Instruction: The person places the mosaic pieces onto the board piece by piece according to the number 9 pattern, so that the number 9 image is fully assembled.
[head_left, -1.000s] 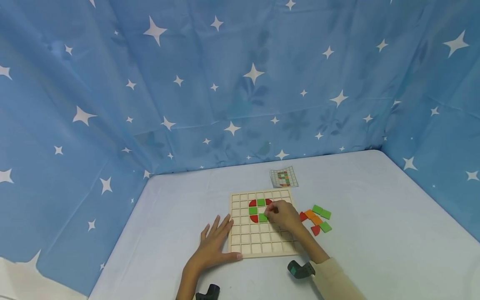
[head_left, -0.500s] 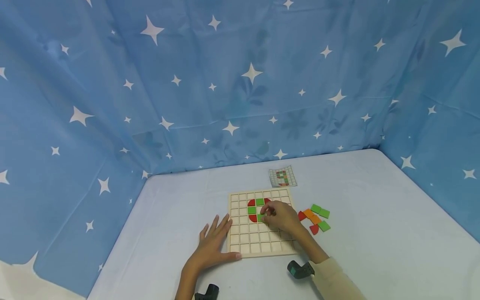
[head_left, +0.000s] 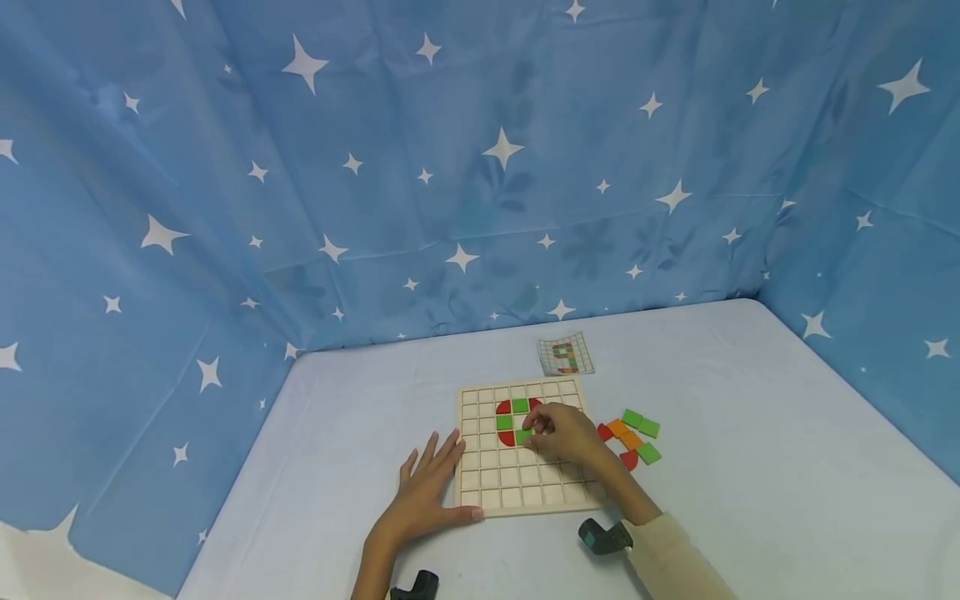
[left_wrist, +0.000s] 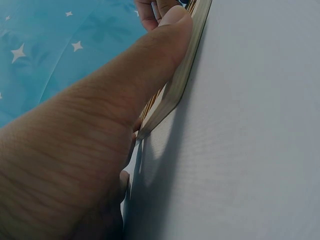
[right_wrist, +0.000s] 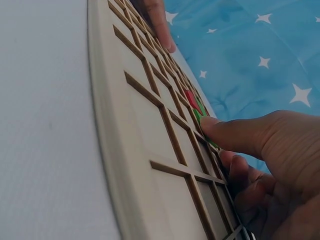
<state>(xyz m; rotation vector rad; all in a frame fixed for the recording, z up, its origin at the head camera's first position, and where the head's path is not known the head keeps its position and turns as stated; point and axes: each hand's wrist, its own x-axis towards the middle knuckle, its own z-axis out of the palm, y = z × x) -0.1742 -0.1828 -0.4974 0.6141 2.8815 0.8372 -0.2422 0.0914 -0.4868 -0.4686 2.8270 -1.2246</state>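
A wooden grid board (head_left: 498, 479) lies on the table. My left hand (head_left: 423, 492) rests spread at its left side, fingertips at the left edge and thumb on the near left corner; the left wrist view shows the thumb (left_wrist: 170, 37) on the frame. Over the board, my right hand (head_left: 566, 433) pinches a green square tile (head_left: 521, 437) in a cell, thumb on it and index finger curled close by. Around that cell sit a red quarter-round tile (head_left: 506, 438), another green tile (head_left: 504, 422) and more red and green ones, partly covered by the hand.
Loose red, orange (head_left: 631, 439) and green tiles (head_left: 648, 453) lie right of the board. Behind it is a printed pattern card (head_left: 546, 360) with a gridded coloured figure. A blue star-patterned curtain (head_left: 420, 208) surrounds the white table (head_left: 750, 417).
The right thumb and index finger have shifted slightly left over the green tile and parted a little. The left hand and board stay in place.
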